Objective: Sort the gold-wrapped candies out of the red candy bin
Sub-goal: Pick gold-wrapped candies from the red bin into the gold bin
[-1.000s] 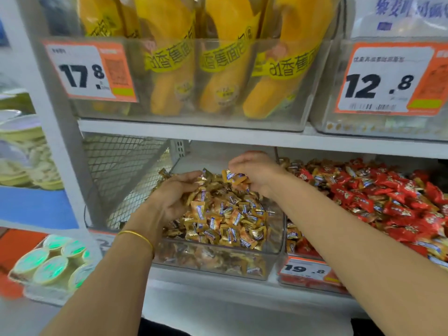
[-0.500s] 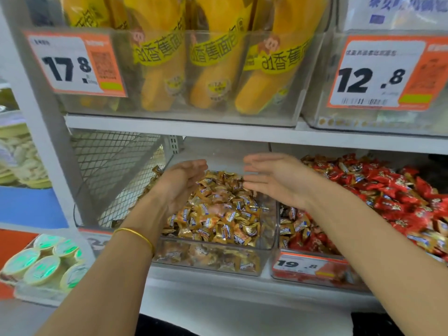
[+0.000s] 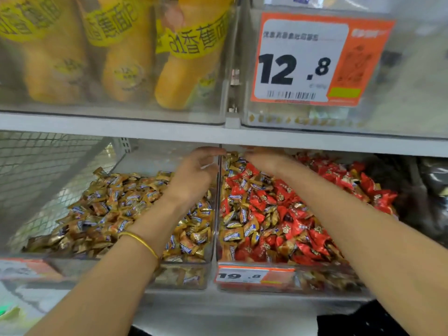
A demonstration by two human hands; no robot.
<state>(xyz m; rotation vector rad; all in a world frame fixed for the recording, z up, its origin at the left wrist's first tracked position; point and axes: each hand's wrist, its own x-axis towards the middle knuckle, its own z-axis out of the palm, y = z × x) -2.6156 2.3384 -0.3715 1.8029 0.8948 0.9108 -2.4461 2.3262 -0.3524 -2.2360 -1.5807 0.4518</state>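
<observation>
Far back, the left hand (image 3: 194,177) and right hand (image 3: 264,159) flanked the red candy bin's (image 3: 327,280) left wall. Whether either held candy, I couldn't tell. Many gold-wrapped candies (image 3: 233,236) lay unsorted inside.

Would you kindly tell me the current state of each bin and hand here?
Red candy bin, gold-wrapped candies mixed in.
Gold candy bin, heaped full.
Left hand, fingers curled above gold bin's rear; grip unclear.
Right hand, at red bin's rear; fingers unclear.
</observation>
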